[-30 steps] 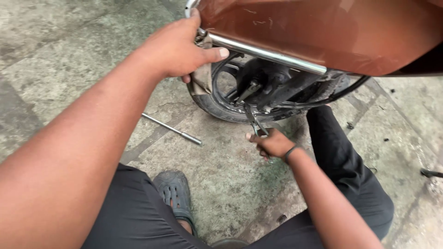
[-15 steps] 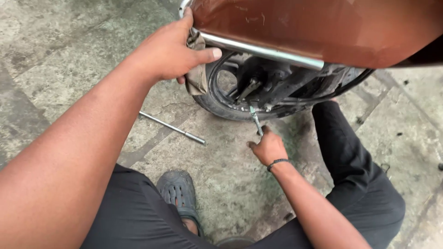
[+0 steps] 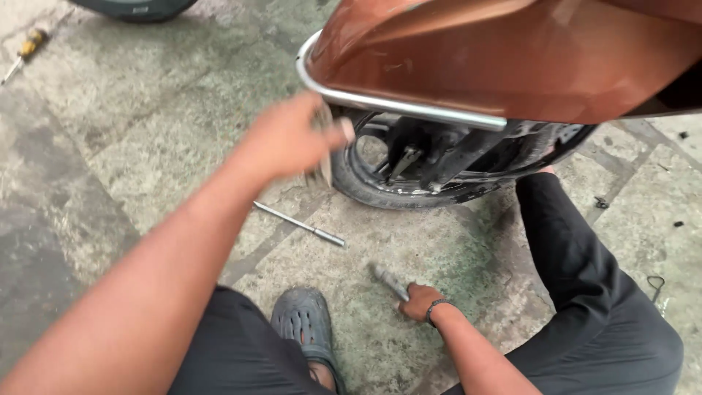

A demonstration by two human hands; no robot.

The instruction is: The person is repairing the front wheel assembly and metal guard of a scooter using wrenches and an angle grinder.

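Since a moment ago our right hand (image 3: 418, 301) has dropped from the wheel (image 3: 409, 175) to the concrete floor (image 3: 146, 146), fingers closed around one wrench (image 3: 391, 282); its far end is blurred. Our left hand (image 3: 289, 139) has let go of the chrome rail (image 3: 409, 106) and hangs just short of it, motion-blurred, so we cannot tell its grip. One metal rod (image 3: 300, 224) lies between both hands. One screwdriver (image 3: 25, 51) lies far off, partly cut.

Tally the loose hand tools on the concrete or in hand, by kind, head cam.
Wrench in right hand: 1
Metal rod: 1
Yellow-handled screwdriver: 1
Total: 3
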